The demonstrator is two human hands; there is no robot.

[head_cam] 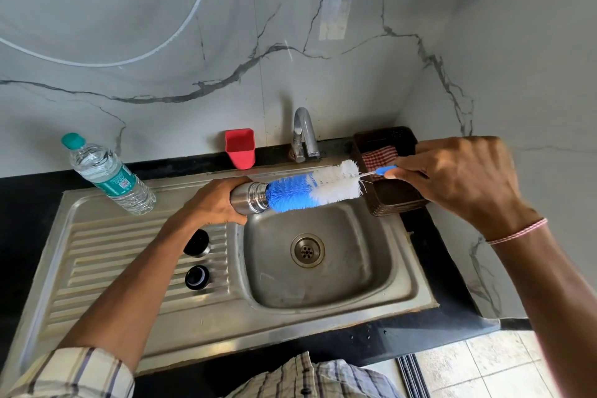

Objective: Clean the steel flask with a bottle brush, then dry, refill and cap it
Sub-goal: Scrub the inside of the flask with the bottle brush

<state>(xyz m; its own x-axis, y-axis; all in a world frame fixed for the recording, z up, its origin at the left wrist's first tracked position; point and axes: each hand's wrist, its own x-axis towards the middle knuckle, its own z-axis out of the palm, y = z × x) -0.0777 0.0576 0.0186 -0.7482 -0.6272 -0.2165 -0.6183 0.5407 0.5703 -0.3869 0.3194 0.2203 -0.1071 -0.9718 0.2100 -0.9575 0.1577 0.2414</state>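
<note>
Checked sleeve point(74, 372) of mine is showing lowest, at the left. Beyond it, a plastic water bottle point(106, 175) is standing at the drainboard's point(97, 252) far corner, and two black caps point(197, 276) are sitting on its ridges. My left hand point(216, 204) is wrapping its fingers round the steel flask point(250, 197), holding it sideways over the basin's point(323, 294) left rim, mouth pointing right. The bottle brush point(316, 186) is meeting that mouth with its blue bristles. My right hand point(458, 178) is pinching its blue handle above the brown basket point(397, 200).

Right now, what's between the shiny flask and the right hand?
In the head view, the bottle brush: its blue bristles meet the mouth of the steel flask, white bristles follow, and the right hand pinches its handle.
</note>
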